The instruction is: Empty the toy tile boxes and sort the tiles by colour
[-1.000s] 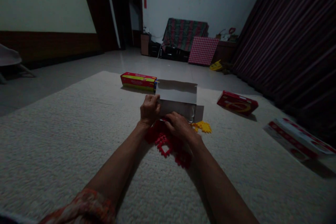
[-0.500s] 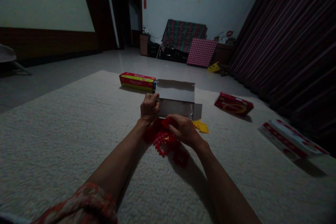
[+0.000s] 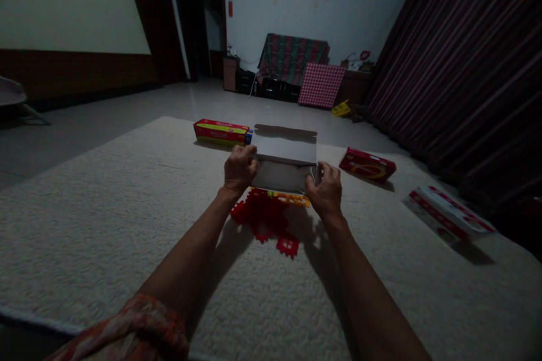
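An open cardboard box (image 3: 285,146), pale inside with its lid flap raised, is held between my two hands. My left hand (image 3: 240,168) is closed on its left end. On the right end, my right hand (image 3: 327,187) grips the side with thumb and fingers. Just below the box, red notched plastic pieces (image 3: 265,214) lie in a pile on the mat. A few yellow pieces (image 3: 296,198) show along the box's lower edge, partly hidden by it.
Behind my left hand lies a red and yellow-green carton (image 3: 221,132). To the right are a dark red box (image 3: 367,166) and a white and red box (image 3: 451,215). All sit on a cream mat (image 3: 105,208); dark curtains (image 3: 419,56) hang on the right.
My right hand has left the red pieces and moved up to the right, onto the box's right end. The box now sits over part of the yellow pieces.
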A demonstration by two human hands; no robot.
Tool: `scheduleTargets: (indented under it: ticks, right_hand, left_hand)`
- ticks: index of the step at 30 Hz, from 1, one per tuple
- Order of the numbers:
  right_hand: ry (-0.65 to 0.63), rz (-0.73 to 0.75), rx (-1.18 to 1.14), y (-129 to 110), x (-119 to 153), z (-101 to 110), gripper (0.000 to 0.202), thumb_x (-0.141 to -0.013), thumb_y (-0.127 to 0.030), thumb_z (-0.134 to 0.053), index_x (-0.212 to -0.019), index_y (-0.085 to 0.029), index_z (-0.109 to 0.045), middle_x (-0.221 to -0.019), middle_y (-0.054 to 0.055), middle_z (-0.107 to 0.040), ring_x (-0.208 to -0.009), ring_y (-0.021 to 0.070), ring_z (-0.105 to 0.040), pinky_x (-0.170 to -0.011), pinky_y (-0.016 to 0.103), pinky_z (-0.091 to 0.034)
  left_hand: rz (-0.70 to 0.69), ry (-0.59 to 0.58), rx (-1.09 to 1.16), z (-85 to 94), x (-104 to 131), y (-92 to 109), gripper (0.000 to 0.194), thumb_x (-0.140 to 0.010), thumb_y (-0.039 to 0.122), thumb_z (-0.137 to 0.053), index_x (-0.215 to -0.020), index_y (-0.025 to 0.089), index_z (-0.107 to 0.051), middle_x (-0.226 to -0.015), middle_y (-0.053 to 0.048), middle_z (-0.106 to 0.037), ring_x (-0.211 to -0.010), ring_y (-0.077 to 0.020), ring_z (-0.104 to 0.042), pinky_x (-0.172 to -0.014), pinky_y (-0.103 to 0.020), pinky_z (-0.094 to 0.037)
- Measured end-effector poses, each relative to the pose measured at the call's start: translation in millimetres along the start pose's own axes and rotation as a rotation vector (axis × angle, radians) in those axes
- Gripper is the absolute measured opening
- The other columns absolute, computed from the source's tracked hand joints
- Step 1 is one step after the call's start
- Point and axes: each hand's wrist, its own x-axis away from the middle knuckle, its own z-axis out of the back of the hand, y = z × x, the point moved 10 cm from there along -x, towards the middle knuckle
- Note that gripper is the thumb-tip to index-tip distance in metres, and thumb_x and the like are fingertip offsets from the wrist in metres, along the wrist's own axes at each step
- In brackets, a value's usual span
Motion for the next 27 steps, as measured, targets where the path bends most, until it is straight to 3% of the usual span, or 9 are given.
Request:
scheduleTargets:
  ticks: [6,9,15,21,27]
  right_hand:
    - [-0.265,-0.077,0.148,-20,20,6,0.034,-0.082,-0.019,-0.050,-0.111,-0.013,-0.065,-0.097,0.015,-0.069,-0.086,0.0260,-0.062,-0.083,0.036,-0.049]
    - [-0.360,-0.098,0.209,-32,30,14,0.030,-0.083,-0.017,-0.049,-0.107,-0.012,-0.068,-0.094,0.014,-0.070,-0.084,0.0244,-0.062,-0.079,0.033,-0.046]
    - [-0.463,-0.107,0.308,-61,50,37,0.028,-0.085,-0.019,-0.054,-0.106,-0.012,-0.071,-0.099,0.016,-0.067,-0.091,0.0245,-0.061,-0.081,0.031,-0.044]
    - [-0.536,-0.123,0.329,-77,82,54,0.024,-0.084,-0.018,-0.054,-0.102,-0.011,-0.069,-0.097,0.014,-0.067,-0.088,0.0238,-0.061,-0.077,0.031,-0.043]
    - [-0.553,-0.147,0.343,-68,119,54,0.022,-0.084,-0.017,-0.055,-0.101,-0.011,-0.067,-0.096,0.013,-0.066,-0.087,0.0219,-0.060,-0.078,0.029,-0.043]
  left_hand:
    - [0.038,-0.143,-0.058,23.0,17,7,0.033,-0.079,0.013,-0.059,-0.107,0.023,-0.073,-0.100,-0.008,-0.069,-0.097,-0.0232,-0.065,-0.088,-0.032,-0.052]
    - [0.067,-0.227,-0.090,31.6,29,4,0.036,-0.078,0.014,-0.060,-0.110,0.021,-0.074,-0.101,-0.009,-0.072,-0.096,-0.0239,-0.067,-0.089,-0.033,-0.052]
    - [0.160,-0.378,-0.119,47.9,55,-9,0.038,-0.079,0.017,-0.062,-0.114,0.019,-0.075,-0.102,-0.010,-0.076,-0.095,-0.0249,-0.070,-0.089,-0.035,-0.053]
    - [0.163,-0.446,-0.110,59.5,86,-14,0.039,-0.079,0.016,-0.061,-0.115,0.020,-0.075,-0.103,-0.010,-0.076,-0.097,-0.0248,-0.070,-0.090,-0.035,-0.053]
    - [0.098,-0.463,-0.133,52.4,117,-16,0.037,-0.080,0.014,-0.058,-0.113,0.021,-0.074,-0.106,-0.009,-0.075,-0.098,-0.0230,-0.069,-0.089,-0.032,-0.053]
